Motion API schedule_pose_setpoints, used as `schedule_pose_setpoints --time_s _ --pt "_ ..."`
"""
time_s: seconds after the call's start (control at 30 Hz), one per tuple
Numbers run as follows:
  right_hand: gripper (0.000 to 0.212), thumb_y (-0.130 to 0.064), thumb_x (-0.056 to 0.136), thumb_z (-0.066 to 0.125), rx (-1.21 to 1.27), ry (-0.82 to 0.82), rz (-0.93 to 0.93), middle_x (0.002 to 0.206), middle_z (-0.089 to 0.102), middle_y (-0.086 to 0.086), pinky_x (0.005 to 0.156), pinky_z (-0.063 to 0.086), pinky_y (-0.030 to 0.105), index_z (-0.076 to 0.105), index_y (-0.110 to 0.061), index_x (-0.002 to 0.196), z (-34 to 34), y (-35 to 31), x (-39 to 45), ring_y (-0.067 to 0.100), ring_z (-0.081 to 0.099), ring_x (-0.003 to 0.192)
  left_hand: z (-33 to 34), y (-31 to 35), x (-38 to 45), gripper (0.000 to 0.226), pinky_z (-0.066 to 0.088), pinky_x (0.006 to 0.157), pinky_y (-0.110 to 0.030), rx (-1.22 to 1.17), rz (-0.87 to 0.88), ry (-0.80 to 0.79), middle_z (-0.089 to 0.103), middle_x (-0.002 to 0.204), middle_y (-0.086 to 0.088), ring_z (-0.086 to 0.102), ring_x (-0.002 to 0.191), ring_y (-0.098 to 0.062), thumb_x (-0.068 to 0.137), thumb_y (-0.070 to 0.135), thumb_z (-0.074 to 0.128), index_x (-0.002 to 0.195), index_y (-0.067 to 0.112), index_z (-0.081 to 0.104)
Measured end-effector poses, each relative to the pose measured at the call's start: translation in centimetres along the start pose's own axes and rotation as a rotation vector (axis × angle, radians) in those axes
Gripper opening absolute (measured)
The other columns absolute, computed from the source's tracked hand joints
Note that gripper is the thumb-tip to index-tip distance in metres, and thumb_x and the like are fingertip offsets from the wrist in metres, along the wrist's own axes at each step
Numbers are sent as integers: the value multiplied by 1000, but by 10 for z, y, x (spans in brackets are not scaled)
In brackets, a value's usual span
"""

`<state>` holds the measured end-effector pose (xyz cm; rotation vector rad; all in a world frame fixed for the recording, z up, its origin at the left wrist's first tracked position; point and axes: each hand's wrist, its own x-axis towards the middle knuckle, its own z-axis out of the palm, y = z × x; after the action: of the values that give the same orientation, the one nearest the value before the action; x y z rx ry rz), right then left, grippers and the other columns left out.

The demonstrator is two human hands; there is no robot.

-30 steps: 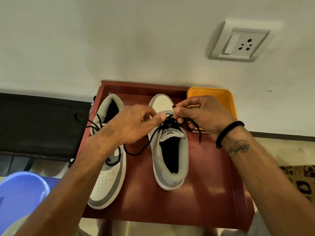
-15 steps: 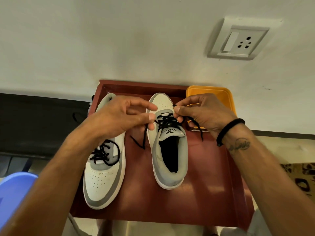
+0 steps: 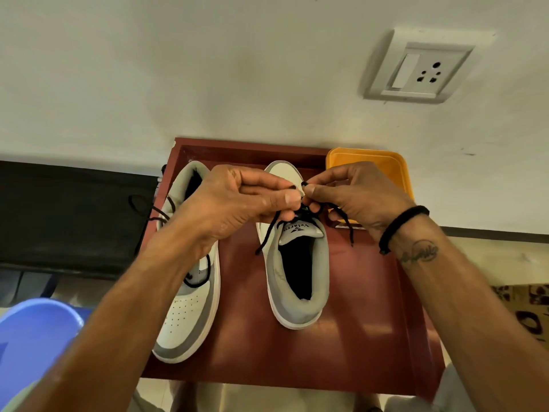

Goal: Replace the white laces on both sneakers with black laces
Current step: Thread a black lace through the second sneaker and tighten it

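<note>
Two hands' fingers point(image 3: 292, 198) pinching black lace point(image 3: 267, 233) over sneaker point(image 3: 300, 281), yellow tray point(image 3: 368, 162) behind.

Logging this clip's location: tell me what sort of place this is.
Most likely a room in a home. A wall socket with switch is set in a plain painted wall, a small reddish wooden table stands against it, and a patterned rug and a blue plastic chair lie alongside.

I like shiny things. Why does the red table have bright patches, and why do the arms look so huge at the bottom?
Head view: room light bounces off the glossy table, leaving pale glare patches by the right sneaker; the wide-angle lens stretches whatever is near the edges, so the forearms balloon; the hands stay sharp.
</note>
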<state>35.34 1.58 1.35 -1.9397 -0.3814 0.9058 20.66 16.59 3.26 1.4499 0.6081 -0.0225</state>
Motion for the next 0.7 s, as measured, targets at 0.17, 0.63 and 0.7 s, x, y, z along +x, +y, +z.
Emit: schedule_pose_setpoints --time_s 0.17,0.63,0.7 --pt "13 -9 90 78 53 -39 -31 76 77 7 52 50 18 77 -5 102 -1 0 0 5 65 57 6 -12 13 17 48 71 -4 206 107 177 79 87 7 72 82 2 84 35 80 92 19 81" --pt "12 -1 88 77 92 -49 -111 77 76 14 67 58 30 76 -6 99 -8 2 0 19 70 71 27 -30 27 13 58 72 -24 70 233 212 75 75 -3 63 64 -11 96 20 72 107 16 76" --pt "16 -1 86 79 84 -108 -110 84 77 16 72 60 29 78 -6 101 -10 3 0 20 71 75 27 -28 27 17 58 72 -23 44 193 190 77 78 -7 66 64 -12 93 20 76 107 14 71"
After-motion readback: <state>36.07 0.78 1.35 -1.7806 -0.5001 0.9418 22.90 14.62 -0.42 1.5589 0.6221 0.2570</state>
